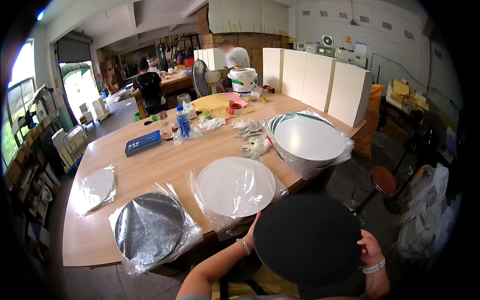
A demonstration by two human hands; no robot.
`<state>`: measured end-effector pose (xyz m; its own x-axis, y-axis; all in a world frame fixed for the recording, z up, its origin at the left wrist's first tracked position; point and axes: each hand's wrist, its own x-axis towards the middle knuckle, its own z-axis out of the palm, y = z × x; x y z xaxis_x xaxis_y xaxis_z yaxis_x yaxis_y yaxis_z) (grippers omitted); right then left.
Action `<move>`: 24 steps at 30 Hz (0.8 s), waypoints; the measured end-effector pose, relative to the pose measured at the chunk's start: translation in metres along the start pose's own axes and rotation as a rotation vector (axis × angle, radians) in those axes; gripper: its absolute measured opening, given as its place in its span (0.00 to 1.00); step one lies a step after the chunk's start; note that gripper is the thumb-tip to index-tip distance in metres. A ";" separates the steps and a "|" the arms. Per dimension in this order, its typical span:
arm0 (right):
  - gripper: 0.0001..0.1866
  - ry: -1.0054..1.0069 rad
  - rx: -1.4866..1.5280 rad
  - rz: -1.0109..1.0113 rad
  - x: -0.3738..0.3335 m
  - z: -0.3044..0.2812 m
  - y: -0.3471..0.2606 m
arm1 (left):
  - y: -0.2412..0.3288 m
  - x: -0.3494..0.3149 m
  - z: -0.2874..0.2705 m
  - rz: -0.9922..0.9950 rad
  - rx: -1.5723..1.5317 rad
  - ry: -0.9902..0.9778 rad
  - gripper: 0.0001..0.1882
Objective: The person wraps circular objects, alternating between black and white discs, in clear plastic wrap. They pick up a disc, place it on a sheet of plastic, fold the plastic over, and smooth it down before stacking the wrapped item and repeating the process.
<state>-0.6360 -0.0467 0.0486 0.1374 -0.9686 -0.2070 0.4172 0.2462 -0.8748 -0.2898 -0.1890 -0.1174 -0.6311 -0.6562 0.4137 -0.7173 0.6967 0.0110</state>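
A large flat black disc [307,240] is held up in front of me, tilted, beyond the near table edge. My left hand [253,231] grips its left rim, with most of the fingers hidden behind it. On the right rim my right hand [371,247] is closed, fingers curled at the edge. Just past the disc lies a white disc in clear plastic wrap [235,186]. Left of that is a silver, shiny disc in plastic [150,227]. A stack of white round discs [307,140], partly wrapped, sits at the table's right side.
The wooden table [150,172] also carries a smaller wrapped disc [96,187], a blue box [143,143], a blue-capped bottle [183,122], work gloves [256,146] and a white bucket [243,81]. Tall white boxes [316,82] line its far right. A stool [383,180] stands right. Two people work farther back.
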 end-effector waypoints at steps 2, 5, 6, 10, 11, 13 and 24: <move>0.21 0.000 0.023 0.034 0.009 -0.006 0.010 | 0.013 0.010 -0.016 -0.154 -0.052 -0.029 0.28; 0.20 0.002 0.046 0.020 0.009 -0.016 0.011 | 0.013 0.034 -0.030 -0.398 -0.132 -0.021 0.27; 0.21 -0.040 0.027 -0.017 0.008 -0.026 0.011 | 0.010 0.045 -0.029 -0.496 -0.173 -0.013 0.25; 0.23 0.097 -0.047 -0.134 -0.013 -0.029 -0.002 | 0.000 0.076 -0.025 -0.687 -0.209 -0.067 0.17; 0.23 0.107 -0.029 -0.161 -0.017 -0.034 -0.005 | -0.001 0.080 -0.023 -0.683 -0.186 -0.105 0.15; 0.24 0.125 0.014 -0.215 -0.023 -0.047 -0.007 | -0.005 0.078 -0.010 -0.580 -0.099 -0.050 0.14; 0.25 0.235 0.031 -0.245 -0.025 -0.071 -0.001 | 0.005 0.090 -0.027 -0.370 0.143 -0.272 0.29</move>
<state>-0.7037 -0.0255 0.0230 -0.1797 -0.9795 -0.0911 0.4400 0.0028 -0.8980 -0.3423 -0.2363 -0.0561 -0.3668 -0.9177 0.1527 -0.9296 0.3680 -0.0211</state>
